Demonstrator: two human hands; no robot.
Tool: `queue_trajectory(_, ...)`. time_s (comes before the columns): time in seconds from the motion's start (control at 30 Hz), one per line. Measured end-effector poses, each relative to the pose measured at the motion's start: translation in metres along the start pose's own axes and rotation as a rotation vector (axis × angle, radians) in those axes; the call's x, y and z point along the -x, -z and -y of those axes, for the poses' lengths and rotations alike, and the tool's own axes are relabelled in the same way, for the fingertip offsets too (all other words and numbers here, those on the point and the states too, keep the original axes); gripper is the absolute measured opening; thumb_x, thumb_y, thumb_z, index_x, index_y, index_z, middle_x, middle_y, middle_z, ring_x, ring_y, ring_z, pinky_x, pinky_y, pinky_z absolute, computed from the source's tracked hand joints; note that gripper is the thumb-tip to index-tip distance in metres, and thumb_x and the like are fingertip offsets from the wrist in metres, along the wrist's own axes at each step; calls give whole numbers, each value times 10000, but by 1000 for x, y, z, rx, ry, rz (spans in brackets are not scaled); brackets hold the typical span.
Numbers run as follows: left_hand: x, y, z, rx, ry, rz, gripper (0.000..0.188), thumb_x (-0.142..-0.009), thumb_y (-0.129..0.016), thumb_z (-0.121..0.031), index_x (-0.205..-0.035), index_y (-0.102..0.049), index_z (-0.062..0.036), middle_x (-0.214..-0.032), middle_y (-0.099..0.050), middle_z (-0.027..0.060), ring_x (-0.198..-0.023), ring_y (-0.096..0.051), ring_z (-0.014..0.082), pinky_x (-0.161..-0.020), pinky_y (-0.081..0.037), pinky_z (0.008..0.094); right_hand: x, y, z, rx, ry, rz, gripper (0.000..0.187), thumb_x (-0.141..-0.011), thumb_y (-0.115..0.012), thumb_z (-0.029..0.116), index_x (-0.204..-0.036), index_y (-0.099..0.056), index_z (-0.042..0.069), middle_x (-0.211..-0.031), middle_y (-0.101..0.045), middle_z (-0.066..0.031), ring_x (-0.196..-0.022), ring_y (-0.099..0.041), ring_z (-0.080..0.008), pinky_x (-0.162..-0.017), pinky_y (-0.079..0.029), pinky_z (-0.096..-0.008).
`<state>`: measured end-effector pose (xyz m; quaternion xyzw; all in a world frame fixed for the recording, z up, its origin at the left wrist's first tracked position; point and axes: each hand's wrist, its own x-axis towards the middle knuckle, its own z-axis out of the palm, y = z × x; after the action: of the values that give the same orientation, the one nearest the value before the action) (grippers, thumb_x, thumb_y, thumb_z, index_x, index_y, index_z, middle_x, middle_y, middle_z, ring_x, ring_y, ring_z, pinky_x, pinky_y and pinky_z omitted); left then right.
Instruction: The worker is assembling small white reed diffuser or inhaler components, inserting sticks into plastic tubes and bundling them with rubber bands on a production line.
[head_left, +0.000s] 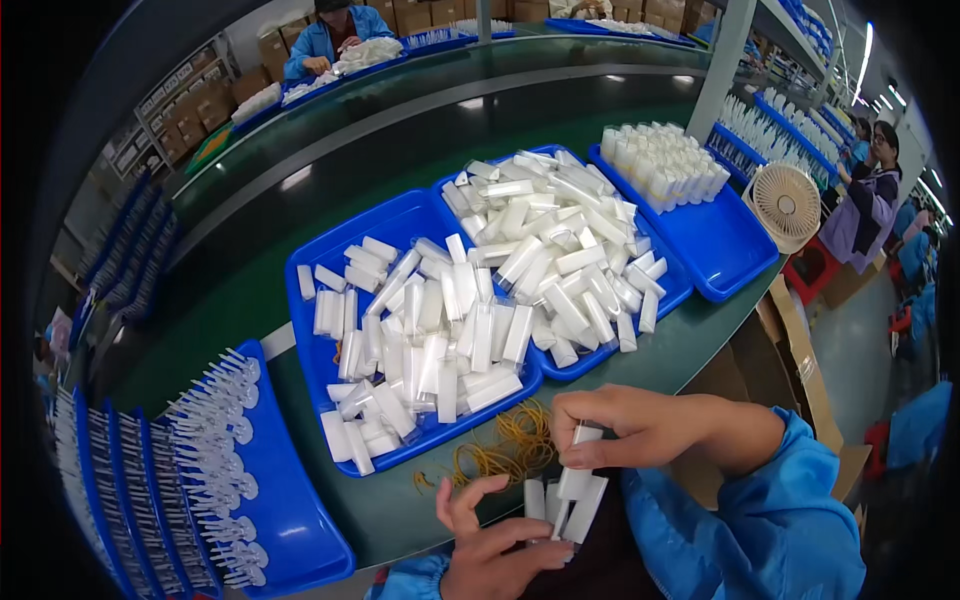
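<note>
My left hand (pixel 500 550) is closed round a small bundle of white oblong pieces in clear film (pixel 585 510), held just off the table's near edge. Its index finger points up, away from the bundle. Over that bundle, my right hand (pixel 630 430) pinches one more white piece (pixel 580 445) between thumb and fingers, its lower end at the bundle's top. Beyond my hands lies a tangle of yellow rubber bands (pixel 510 440) on the green table. Two blue trays heaped with similar white pieces stand behind it, the nearer left tray (pixel 312 350) and the farther right tray (pixel 675 290).
A blue tray (pixel 725 250) holds upright white bundles at the right, beside a beige fan (pixel 785 203). At the left, a blue tray (pixel 300 530) carries clear pronged parts, next to stacked trays. An open cardboard box (pixel 790 350) stands right of the table. A co-worker (pixel 335 45) sits across it.
</note>
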<state>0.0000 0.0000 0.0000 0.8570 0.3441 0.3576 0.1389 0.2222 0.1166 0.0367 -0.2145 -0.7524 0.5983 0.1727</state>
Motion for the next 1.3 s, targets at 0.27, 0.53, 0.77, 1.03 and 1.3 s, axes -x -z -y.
queue_trajectory(0.27, -5, -6, -9, 131, 83, -206, 297, -643, -756, -275, -914, -639, -306, -907, -571, 32, -1059, -471, 360, -964, -166, 590, 4, -30, 5, 49, 46, 98, 158, -890, -542, 214, -872, -489, 66, -834, -546, -53, -779, -519, -208, -725, -345, -352)
queue_trajectory(0.53, 28, -24, 2, 531, 184, -336, 1031, -533, -870, -279, -1356, -277, -96, -1233, -426, 153, -1050, -490, 333, -910, -369, 449, 4, -56, 23, 344, 343, 94, 89, -836, -579, 179, -856, -517, 117, -895, -517, -23, -828, -487, -191, -736, -246, -376)
queue_trajectory(0.77, 42, -13, 7, 1649, 698, 197, 729, -625, -831, -219, -1187, -413, -15, -1047, -524, 117, -895, -551, 207, -771, -453, 341, -18, -84, 24, 516, 589, -59, 291, -810, -627, 289, -1020, -604, 88, -730, -512, -36, -775, -498, -228, -679, -298, -398)
queue_trajectory(1.03, 20, 1, -4, 1509, 651, -284, 266, -727, -682, 3, -896, -479, -29, -722, -499, 61, -627, -501, 136, -565, -436, 251, -50, -69, -23, 1192, 106, -376, 215, -714, -691, 319, -684, -574, 141, -625, -496, -16, -571, -518, -168, -556, -343, -300)
queue_trajectory(1.3, 23, 14, 5, 893, 908, -250, 314, -697, -688, 33, -910, -465, -24, -745, -498, 76, -576, -510, 144, -499, -439, 250, -61, -60, -15, 997, 242, -564, 111, -718, -716, 233, -748, -673, 135, -537, -494, 3, -441, -486, -170, -429, -356, -299)
